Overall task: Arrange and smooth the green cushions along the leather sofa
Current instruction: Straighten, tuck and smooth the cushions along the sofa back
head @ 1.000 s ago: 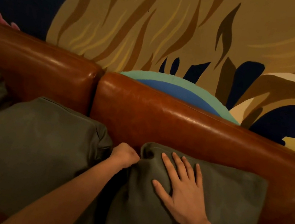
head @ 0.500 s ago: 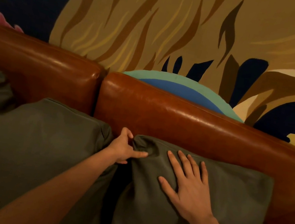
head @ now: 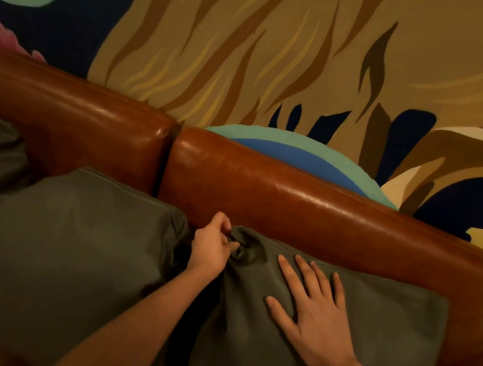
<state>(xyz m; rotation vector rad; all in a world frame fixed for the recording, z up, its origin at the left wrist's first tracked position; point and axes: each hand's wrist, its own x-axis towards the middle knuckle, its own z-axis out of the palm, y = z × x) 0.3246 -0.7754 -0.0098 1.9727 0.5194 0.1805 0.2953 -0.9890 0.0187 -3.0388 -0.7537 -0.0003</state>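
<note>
Now shaping right cushion (head: 371, 318) against sofa back (head: 324, 217) | my left hand (head: 210, 250) pinches its bunched top-left corner (head: 244, 244) | my right hand (head: 316, 318) flat, fingers spread, pinning its face | next, I judge: tug corner square, then smooth.

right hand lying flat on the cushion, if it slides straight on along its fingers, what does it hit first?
Likely the leather sofa back. The right hand points up across the right cushion toward it; only cushion fabric lies between.
</note>
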